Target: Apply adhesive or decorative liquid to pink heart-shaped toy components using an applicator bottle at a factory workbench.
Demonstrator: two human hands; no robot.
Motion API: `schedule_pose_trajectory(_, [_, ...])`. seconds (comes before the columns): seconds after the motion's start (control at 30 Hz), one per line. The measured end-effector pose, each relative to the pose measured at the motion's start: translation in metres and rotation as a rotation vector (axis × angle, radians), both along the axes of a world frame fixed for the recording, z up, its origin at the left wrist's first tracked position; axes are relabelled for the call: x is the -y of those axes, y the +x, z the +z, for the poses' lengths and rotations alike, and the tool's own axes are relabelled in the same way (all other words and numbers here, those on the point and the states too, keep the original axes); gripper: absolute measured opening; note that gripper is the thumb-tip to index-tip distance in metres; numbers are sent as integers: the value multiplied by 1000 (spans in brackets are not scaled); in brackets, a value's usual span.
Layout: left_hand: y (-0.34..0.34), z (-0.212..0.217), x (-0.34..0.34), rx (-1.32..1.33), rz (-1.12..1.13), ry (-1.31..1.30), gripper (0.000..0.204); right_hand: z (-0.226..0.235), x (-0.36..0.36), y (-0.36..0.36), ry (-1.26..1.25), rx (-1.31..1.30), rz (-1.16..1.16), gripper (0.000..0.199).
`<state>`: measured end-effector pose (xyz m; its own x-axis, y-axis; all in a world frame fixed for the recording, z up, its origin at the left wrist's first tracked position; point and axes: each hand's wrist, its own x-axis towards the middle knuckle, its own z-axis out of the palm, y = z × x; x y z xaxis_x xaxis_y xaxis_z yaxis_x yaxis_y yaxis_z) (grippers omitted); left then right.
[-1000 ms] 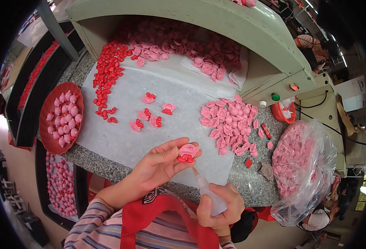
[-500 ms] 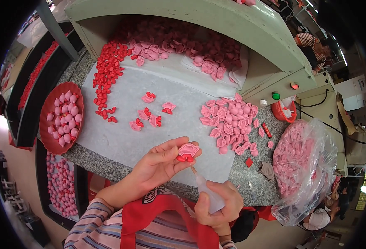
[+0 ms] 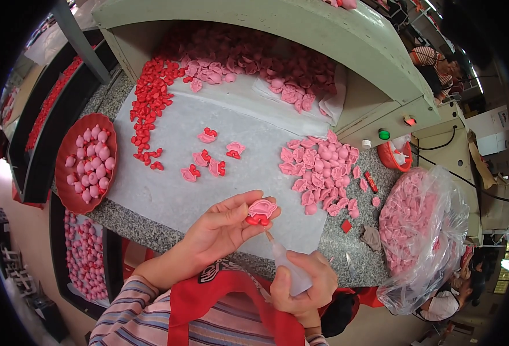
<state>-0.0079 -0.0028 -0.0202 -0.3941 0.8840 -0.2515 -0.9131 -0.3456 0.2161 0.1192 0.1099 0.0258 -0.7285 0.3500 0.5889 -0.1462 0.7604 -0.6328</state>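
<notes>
My left hand (image 3: 223, 228) pinches a small pink shell-like plastic piece (image 3: 263, 208) with a red two-lobed part (image 3: 257, 220) along its lower edge. In my right hand (image 3: 315, 282) is a translucent white squeeze bottle (image 3: 291, 270), gripped round its body. Its thin nozzle points up at the red part, close to the fingers of my left hand; whether the tip touches cannot be made out. Beyond my hands, several similar pink-and-red pieces (image 3: 207, 135) lie on a white sheet (image 3: 168, 196). A heap of loose pink pieces (image 3: 323, 167) spreads to the right.
Red parts (image 3: 151, 92) are piled at the back left, beneath a pale green metal hood (image 3: 254, 11). At left stands a red dish (image 3: 64, 135) of pink round pieces. On the right are a clear bag (image 3: 419, 230) of pink pieces and a small red basket (image 3: 394, 157).
</notes>
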Motion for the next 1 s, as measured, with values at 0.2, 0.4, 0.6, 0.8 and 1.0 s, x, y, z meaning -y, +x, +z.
schedule_pose_trajectory(0.2, [-1, 0, 0, -3, 0, -6, 40, 0, -1, 0, -10, -12, 1, 23])
schedule_pose_trajectory(0.4, [0, 0, -1, -6, 1, -15, 40, 4, -1, 2, -20, 9, -1, 23])
schedule_pose_trajectory(0.6, [2, 0, 0, -17, -12, -12, 39, 4, 0, 2, -18, -17, 33, 23])
schedule_pose_trajectory(0.8, [3, 2, 1, -17, -19, -19, 38, 2, 2, -3, 4, -21, 44, 23])
schedule_pose_trajectory(1.0, [3, 3, 0, -20, -24, -10, 37, 2, 3, -3, 2, -22, 34, 24])
